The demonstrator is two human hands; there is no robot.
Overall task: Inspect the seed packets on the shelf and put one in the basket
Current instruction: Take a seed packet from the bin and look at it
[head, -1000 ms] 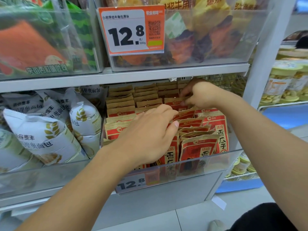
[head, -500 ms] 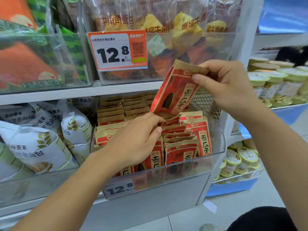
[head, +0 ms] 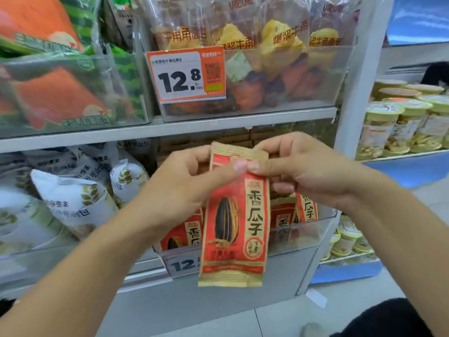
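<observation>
A red and tan sunflower seed packet (head: 234, 227) hangs upright in front of the lower shelf, its printed face toward me. My left hand (head: 184, 188) pinches its upper left part, thumb on the front. My right hand (head: 298, 166) pinches the upper right part, thumb meeting the left thumb. More seed packets (head: 294, 215) of the same kind stand behind in a clear plastic bin (head: 303, 237). No basket is in view.
White bread bags (head: 73, 203) fill the bin to the left. Above, a shelf holds croissant packs behind an orange 12.8 price tag (head: 185, 75). Lidded snack tubs (head: 401, 125) stand on blue shelves to the right. Tiled floor lies below.
My right hand lifted one packet out of the bin and brought it down in front of me. My left hand left the bin and took hold of the same packet.
</observation>
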